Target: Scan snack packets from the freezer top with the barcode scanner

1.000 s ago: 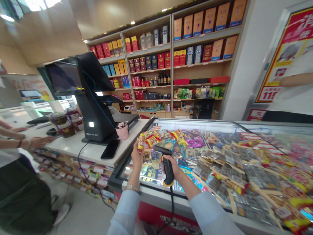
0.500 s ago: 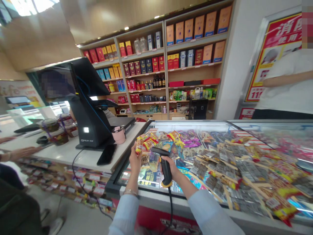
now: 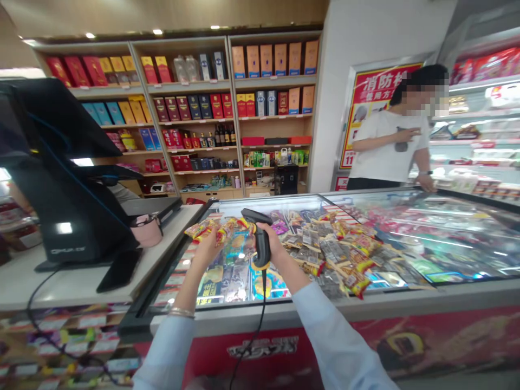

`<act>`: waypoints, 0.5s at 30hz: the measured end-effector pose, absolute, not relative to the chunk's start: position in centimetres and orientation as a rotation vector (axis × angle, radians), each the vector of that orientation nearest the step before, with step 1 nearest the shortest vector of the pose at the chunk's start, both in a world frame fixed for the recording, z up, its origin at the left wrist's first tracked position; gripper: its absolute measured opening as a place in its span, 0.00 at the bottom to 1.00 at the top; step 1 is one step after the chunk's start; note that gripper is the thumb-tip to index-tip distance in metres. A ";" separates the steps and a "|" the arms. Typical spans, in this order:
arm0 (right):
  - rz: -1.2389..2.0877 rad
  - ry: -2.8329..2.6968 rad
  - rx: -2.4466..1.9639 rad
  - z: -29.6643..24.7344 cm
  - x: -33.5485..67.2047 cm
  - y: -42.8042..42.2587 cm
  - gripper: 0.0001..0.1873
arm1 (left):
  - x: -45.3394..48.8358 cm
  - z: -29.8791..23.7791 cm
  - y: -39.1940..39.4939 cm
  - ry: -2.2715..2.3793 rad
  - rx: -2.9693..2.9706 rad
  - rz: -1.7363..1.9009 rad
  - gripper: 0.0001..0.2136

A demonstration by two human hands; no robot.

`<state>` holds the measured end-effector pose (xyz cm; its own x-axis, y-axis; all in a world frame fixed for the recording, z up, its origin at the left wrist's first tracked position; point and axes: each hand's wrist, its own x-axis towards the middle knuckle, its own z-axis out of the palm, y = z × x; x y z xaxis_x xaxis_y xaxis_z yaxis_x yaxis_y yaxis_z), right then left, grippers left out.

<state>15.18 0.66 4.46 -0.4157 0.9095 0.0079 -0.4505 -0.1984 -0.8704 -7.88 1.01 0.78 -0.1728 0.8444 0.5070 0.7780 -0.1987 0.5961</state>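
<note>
The left hand [image 3: 207, 250] has its fingers closed on yellow-and-red snack packets [image 3: 203, 229], while the right hand [image 3: 273, 244] wraps firmly around a corded barcode scanner [image 3: 257, 218], nose tilted forward, both above the glass-topped chest freezer [image 3: 365, 301].

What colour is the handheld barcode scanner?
The barcode scanner is black with a yellow band; head view shows it.

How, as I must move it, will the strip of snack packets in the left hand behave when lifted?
The strip of snack packets will probably be floppy, as it seems to bend where the left hand grips it. It is likely light, since one hand holds it up. The glossy wrappers may feel a little slippery.
</note>
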 end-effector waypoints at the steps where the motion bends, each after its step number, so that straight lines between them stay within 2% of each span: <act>1: 1.738 -1.022 -0.678 5.1 16.7 0.7 0.17 | -6.0 1.3 1.3 1.901 1.994 1.248 0.23; 5: 1.566 -0.931 -0.737 6.1 23.9 1.0 0.15 | 2.9 2.4 1.4 1.783 1.984 1.183 0.22; 10: 1.411 -0.770 -0.810 4.4 32.4 0.7 0.15 | 13.0 3.9 0.7 1.864 2.370 0.669 0.22; 15: 1.331 -0.688 -0.885 2.1 38.0 0.0 0.14 | 19.8 4.5 1.1 1.968 2.418 0.625 0.19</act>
